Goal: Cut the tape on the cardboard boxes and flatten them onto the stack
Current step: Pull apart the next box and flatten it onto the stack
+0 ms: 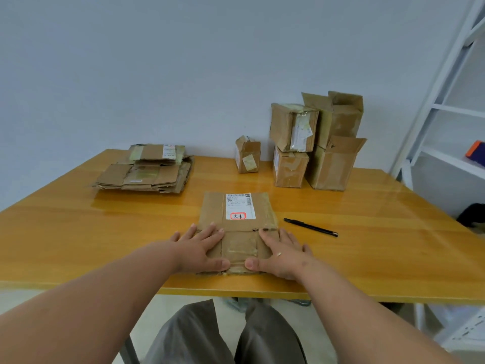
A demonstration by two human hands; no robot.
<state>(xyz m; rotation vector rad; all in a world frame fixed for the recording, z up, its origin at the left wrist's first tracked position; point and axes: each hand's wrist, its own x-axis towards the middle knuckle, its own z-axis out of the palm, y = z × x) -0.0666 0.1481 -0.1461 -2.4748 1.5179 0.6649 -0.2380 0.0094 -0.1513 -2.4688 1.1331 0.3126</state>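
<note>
pressing the box flat

both palms down, fingers straight: left hand (203, 248) and right hand (282, 254) on the near flaps of the flattened box (237, 227), which lies at the table's (78, 232) near edge. press evenly along the creases, then carry it to the stack (147, 170) far left. 5 boxes (301, 143) remain far right; black cutter (311, 227) lies just right.

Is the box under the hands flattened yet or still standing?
Flattened: the box lies level on the table, both hands pressing its near flaps.
</note>
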